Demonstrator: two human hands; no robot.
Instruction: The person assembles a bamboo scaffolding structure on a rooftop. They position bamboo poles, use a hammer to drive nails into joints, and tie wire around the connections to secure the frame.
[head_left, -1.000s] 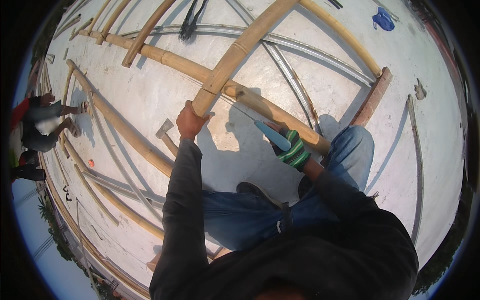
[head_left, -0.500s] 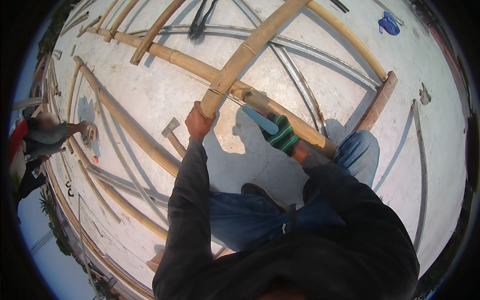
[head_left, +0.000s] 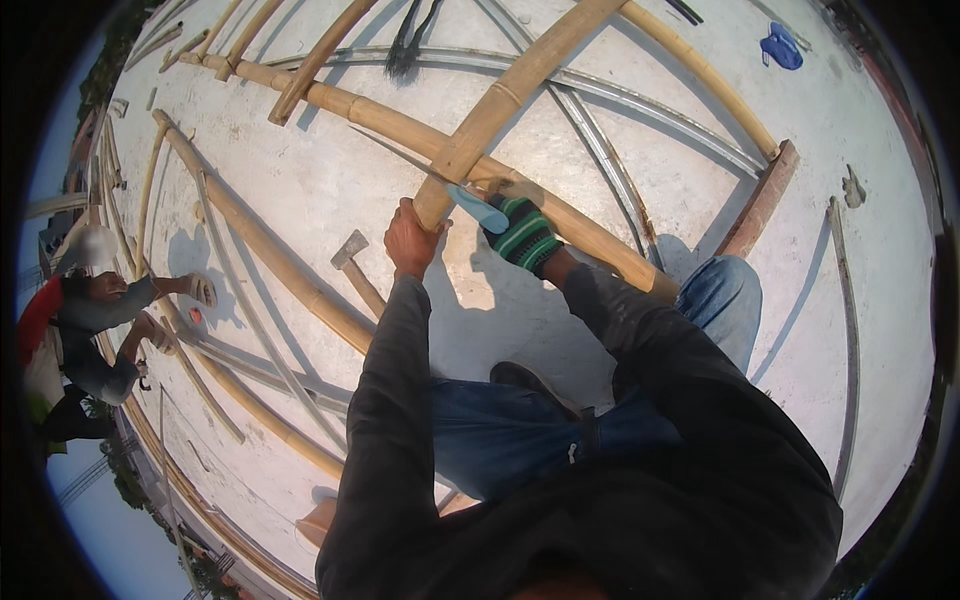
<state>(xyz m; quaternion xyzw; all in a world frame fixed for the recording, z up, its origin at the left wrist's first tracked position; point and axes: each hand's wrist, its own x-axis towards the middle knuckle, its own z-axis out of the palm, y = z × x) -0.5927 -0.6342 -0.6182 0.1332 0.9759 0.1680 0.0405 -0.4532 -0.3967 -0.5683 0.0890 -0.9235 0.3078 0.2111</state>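
My bare left hand (head_left: 411, 240) is wrapped round the near end of a bamboo pole (head_left: 505, 95). This pole crosses over another thick bamboo pole (head_left: 375, 115) lying on the floor. In a green and black striped glove, my right hand (head_left: 522, 236) grips the light blue handle of a handsaw (head_left: 477, 209). The saw's thin blade lies across the upper pole just beyond my left hand, and its tip sticks out to the left. How deep the blade sits in the bamboo cannot be made out. A hatchet (head_left: 350, 250) lies on the floor left of my left hand.
Metal channels (head_left: 604, 155) cross under the bamboo on the pale concrete floor (head_left: 560, 330). A reddish wooden block (head_left: 757, 205) lies at the right, a blue bag (head_left: 781, 47) farther off. More bamboo (head_left: 270, 245) lies leftward, where a co-worker (head_left: 90, 330) crouches.
My right hand has pushed the saw forward and left, so its handle now meets the pole and more blade shows beyond. My left hand keeps its hold. The co-worker's arms have shifted.
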